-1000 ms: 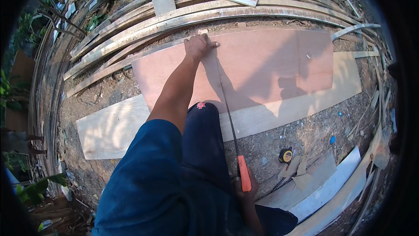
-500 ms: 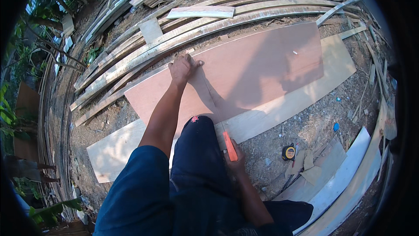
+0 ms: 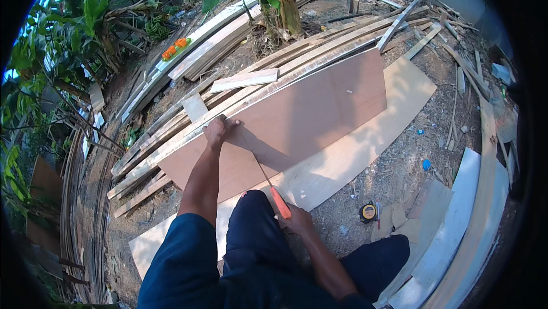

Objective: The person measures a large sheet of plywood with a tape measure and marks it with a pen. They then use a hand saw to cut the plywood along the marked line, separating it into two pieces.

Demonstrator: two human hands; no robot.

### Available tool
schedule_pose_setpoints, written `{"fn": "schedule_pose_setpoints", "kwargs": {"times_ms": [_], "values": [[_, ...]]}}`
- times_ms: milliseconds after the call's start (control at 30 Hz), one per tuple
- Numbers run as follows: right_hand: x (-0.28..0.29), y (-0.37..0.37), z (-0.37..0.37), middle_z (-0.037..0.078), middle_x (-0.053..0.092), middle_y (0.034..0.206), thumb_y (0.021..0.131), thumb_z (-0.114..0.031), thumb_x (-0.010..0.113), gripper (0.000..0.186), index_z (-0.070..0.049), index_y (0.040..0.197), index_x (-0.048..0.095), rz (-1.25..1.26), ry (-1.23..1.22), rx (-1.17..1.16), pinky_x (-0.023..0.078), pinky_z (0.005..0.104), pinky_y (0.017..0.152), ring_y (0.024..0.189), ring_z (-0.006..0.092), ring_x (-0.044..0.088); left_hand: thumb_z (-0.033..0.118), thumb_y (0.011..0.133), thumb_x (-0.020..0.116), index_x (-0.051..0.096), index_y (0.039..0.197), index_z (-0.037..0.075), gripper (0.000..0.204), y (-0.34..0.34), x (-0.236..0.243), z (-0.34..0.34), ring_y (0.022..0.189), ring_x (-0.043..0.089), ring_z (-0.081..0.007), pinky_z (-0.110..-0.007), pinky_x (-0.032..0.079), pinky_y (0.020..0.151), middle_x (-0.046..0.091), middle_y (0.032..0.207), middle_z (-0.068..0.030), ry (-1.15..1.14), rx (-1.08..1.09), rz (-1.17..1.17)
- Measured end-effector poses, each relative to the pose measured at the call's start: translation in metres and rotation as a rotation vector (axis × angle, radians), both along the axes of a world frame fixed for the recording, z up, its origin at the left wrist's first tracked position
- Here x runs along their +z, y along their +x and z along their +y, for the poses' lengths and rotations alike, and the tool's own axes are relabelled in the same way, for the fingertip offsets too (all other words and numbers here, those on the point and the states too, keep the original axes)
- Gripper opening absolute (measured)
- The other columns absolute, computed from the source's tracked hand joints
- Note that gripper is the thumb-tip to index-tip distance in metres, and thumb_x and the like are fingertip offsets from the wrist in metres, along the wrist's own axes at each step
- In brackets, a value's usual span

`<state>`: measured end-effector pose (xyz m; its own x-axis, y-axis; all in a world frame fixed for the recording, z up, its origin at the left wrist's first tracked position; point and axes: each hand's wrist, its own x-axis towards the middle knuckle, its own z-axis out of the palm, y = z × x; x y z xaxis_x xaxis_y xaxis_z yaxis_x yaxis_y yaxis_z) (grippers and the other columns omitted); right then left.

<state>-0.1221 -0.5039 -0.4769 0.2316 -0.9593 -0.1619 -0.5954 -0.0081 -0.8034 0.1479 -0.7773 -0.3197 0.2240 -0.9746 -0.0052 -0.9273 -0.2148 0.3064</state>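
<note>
A reddish plywood sheet (image 3: 319, 112) lies over a paler plywood sheet (image 3: 331, 175). My left hand (image 3: 220, 131) grips the far edge of the reddish sheet, its thumb pointing right. In my right hand (image 3: 298, 221) is a handsaw (image 3: 279, 201) with an orange handle. Its thin blade slants away from me, up and to the left, over the reddish sheet, in line with a thin dark line that runs toward my left hand. My knee (image 3: 251, 209) rests by the near edge of the sheets, just left of the saw handle.
Long wooden planks (image 3: 331, 36) lie behind the sheets. A yellow and black tape measure (image 3: 368, 212) sits on the ground at right, near a white board (image 3: 459, 212) and wood scraps. An orange object (image 3: 175, 49) rests on a farther plank stack, beside a banana plant (image 3: 284, 0).
The view has tilted up, showing more plants and planks at the back. More of the saw's blade shows above the handle now. My left hand stays at the sheet's far edge.
</note>
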Motion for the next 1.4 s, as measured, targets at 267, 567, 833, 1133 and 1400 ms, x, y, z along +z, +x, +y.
{"fn": "schedule_pose_setpoints", "kwargs": {"times_ms": [267,567,833,1133,1400], "values": [[-0.014,0.004,-0.033,0.023,0.067,0.109,0.081,-0.032,0.072,0.053,0.001,0.121,0.061,-0.197,-0.116,-0.049,0.051,0.0437,0.087,0.097,0.0383,0.066,0.066,0.079,0.064,0.070,0.105,0.005,0.067,0.035,-0.043,-0.045,0.106,0.065,-0.0326,-0.048,0.048,0.091,0.071,0.106,-0.0160,0.038,-0.030,-0.043],[-0.045,0.050,-0.043,0.022,0.066,0.083,0.079,-0.026,0.073,0.033,0.000,0.097,0.064,-0.369,-0.024,-0.157,0.052,0.0409,0.068,0.077,0.0398,0.066,0.073,0.073,0.064,0.066,0.100,0.004,0.074,0.062,-0.068,-0.062,0.094,0.067,-0.0321,-0.042,0.049,0.084,0.070,0.096,-0.0167,0.025,-0.056,-0.148],[0.058,-0.003,0.042,0.016,0.065,0.069,0.078,-0.023,0.077,0.024,-0.003,0.078,0.064,-0.300,-0.031,-0.263,0.052,0.0398,0.060,0.064,0.0349,0.066,0.069,0.071,0.071,0.068,0.096,0.004,0.069,0.068,-0.094,-0.089,0.090,0.068,-0.0257,-0.040,0.050,0.083,0.071,0.093,-0.0132,0.075,0.037,-0.028],[0.006,0.031,-0.051,0.012,0.057,0.060,0.081,-0.020,0.074,0.025,0.000,0.076,0.060,-0.408,-0.015,-0.247,0.046,0.0319,0.053,0.050,0.0145,0.050,0.069,0.073,0.070,0.065,0.111,0.003,0.076,0.074,-0.106,-0.092,0.099,0.067,-0.0290,-0.038,0.049,0.088,0.071,0.102,-0.0145,0.122,0.042,-0.064],[0.058,-0.012,0.083,0.015,0.066,0.070,0.079,-0.016,0.073,0.019,-0.001,0.088,0.068,-0.232,-0.048,-0.227,0.051,0.0355,0.061,0.065,0.0257,0.069,0.073,0.075,0.064,0.065,0.120,0.007,0.079,0.068,-0.098,-0.092,0.116,0.061,-0.0308,-0.045,0.042,0.098,0.068,0.118,-0.0154,0.185,0.067,-0.087]]}}
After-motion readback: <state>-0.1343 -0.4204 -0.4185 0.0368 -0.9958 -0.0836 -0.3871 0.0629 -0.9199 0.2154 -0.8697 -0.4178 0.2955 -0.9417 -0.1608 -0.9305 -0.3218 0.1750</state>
